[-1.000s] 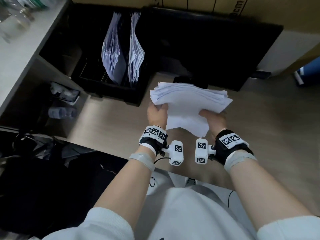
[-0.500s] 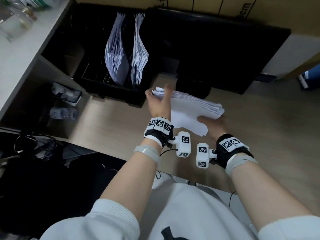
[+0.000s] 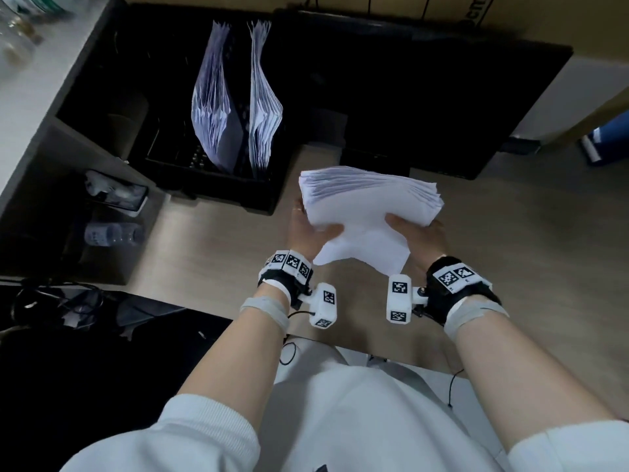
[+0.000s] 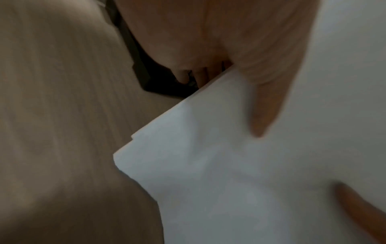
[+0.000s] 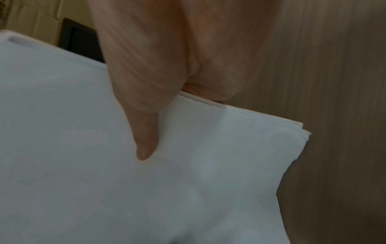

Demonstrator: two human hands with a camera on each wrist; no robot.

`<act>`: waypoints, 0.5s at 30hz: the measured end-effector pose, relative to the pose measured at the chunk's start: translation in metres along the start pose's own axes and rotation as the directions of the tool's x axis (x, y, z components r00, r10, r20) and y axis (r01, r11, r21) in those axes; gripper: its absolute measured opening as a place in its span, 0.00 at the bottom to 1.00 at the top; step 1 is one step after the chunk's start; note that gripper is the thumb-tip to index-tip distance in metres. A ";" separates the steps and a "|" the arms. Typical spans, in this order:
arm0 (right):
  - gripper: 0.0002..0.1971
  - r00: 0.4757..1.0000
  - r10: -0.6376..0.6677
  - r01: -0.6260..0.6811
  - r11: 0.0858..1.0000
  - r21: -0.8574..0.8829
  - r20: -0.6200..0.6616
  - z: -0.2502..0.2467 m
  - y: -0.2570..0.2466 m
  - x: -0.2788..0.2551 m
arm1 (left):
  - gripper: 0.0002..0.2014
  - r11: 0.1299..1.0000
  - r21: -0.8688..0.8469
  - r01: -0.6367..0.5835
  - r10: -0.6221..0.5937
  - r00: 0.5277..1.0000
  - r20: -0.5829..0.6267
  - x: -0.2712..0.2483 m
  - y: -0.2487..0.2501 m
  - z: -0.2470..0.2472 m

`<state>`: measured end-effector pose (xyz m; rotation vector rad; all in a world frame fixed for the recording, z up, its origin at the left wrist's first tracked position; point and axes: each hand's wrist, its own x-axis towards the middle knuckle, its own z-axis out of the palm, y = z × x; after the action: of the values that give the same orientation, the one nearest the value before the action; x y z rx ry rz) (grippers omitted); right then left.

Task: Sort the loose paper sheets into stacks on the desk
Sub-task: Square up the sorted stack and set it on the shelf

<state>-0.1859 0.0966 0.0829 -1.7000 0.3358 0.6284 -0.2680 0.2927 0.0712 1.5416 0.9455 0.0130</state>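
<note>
A thick bundle of white paper sheets (image 3: 367, 206) is held above the wooden desk (image 3: 510, 233), its far edge fanned and uneven. My left hand (image 3: 308, 229) grips the bundle's left side, thumb on top and fingers underneath. My right hand (image 3: 420, 233) grips the right side the same way. In the left wrist view the thumb lies across the white sheets (image 4: 240, 165), whose corners are staggered. In the right wrist view the thumb presses down on the sheets (image 5: 104, 148), with the fingers hidden below them.
A black file rack (image 3: 211, 178) at the desk's back left holds two upright batches of paper (image 3: 235, 97). A dark monitor (image 3: 425, 97) stands behind the bundle. A shelf unit (image 3: 68, 165) on the left holds a bottle and small items. A dark chair sits lower left.
My left hand had lifted to the bundle's far left edge; it is back gripping the left side with the thumb on top. The bundle has levelled out between both hands.
</note>
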 end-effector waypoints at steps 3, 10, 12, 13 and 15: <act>0.07 0.999 0.034 -0.034 0.999 -0.006 -0.027 0.006 -0.003 -0.002 | 0.19 0.997 0.069 0.047 -0.044 0.999 -0.031 0.002 -0.005 0.006; 0.13 0.976 -0.023 0.062 0.983 0.175 -0.215 0.017 -0.055 -0.014 | 0.06 0.968 -0.243 -0.063 0.042 0.995 -0.091 -0.015 0.054 0.011; 0.15 0.963 -0.168 0.213 0.954 0.211 -0.211 0.016 -0.070 -0.021 | 0.07 0.936 -0.296 -0.189 0.162 0.980 -0.115 -0.025 0.072 0.007; 0.14 0.953 -0.217 0.263 0.940 0.219 -0.213 0.016 -0.074 -0.024 | 0.06 0.921 -0.313 -0.231 0.204 0.972 -0.117 -0.031 0.077 0.005; 0.10 0.950 -0.228 0.275 0.935 0.224 -0.212 0.016 -0.064 -0.022 | 0.07 0.921 -0.311 -0.234 0.213 0.972 -0.100 -0.031 0.065 0.003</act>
<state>-0.1726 0.1239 0.1459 -1.5254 0.3054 0.2285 -0.2517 0.2795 0.1401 1.3419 0.7685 0.3659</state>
